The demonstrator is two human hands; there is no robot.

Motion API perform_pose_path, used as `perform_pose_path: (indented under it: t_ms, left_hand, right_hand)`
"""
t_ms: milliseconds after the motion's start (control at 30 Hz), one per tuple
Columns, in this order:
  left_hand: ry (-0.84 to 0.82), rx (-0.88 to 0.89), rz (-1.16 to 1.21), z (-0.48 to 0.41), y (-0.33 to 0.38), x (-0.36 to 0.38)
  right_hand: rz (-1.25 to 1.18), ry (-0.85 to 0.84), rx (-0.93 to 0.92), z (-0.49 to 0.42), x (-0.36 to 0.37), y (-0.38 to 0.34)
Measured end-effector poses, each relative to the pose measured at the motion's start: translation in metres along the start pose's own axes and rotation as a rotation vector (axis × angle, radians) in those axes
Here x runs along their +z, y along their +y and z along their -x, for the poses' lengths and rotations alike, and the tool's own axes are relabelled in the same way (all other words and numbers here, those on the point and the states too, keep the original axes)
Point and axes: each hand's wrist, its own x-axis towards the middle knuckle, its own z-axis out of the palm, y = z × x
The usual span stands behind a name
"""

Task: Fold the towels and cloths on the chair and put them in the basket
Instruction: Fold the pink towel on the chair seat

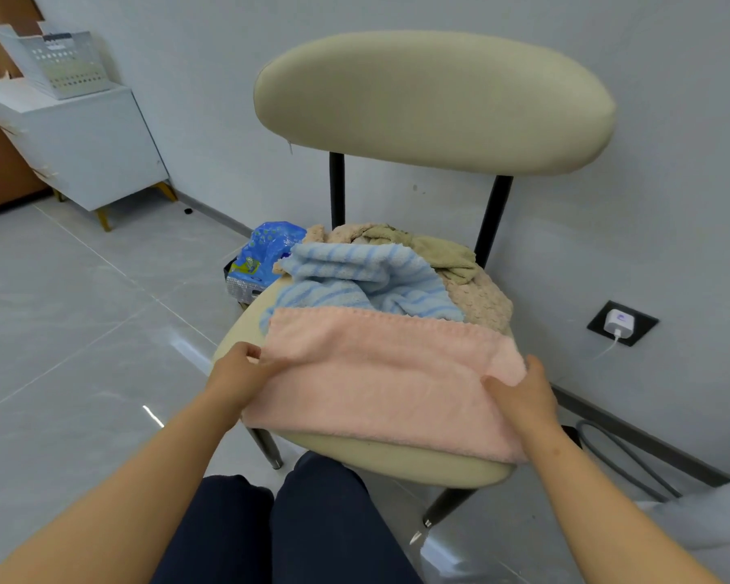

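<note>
A pink towel lies spread flat across the front of the beige chair seat. My left hand pinches its left edge and my right hand grips its right edge. Behind it a blue striped towel lies crumpled, with a tan textured cloth and an olive cloth heaped at the back of the seat. A grey perforated basket stands on a white cabinet at the far left.
The chair's padded backrest stands against the grey wall. A blue plastic bag sits on the floor left of the chair. A wall socket with a white charger and a grey cable are at the right. The white cabinet stands at the left.
</note>
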Motion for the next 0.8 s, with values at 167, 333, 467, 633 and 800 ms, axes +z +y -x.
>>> perform_pose_path:
  t_ms: [167,333,467,633,800]
  left_hand:
    - [0.018,-0.007,0.008,0.02,-0.024,0.0]
    - [-0.016,-0.066,0.091,0.036,-0.031,0.001]
    - [-0.042,-0.153,0.205,0.043,-0.034,0.001]
    - [-0.12,-0.237,0.339,0.045,-0.037,-0.007]
    - [0.012,-0.195,0.513,0.038,-0.037,-0.013]
  right_hand:
    - [-0.091,0.061,0.02,0.024,-0.006,0.014]
    - [-0.221,0.08,0.07,0.04,-0.012,0.026]
    - [-0.334,0.012,0.136,0.05,-0.012,0.033]
    - [-0.444,-0.054,0.266,0.056,-0.015,0.032]
    - [-0.425,-0.009,0.271,0.055,-0.016,0.036]
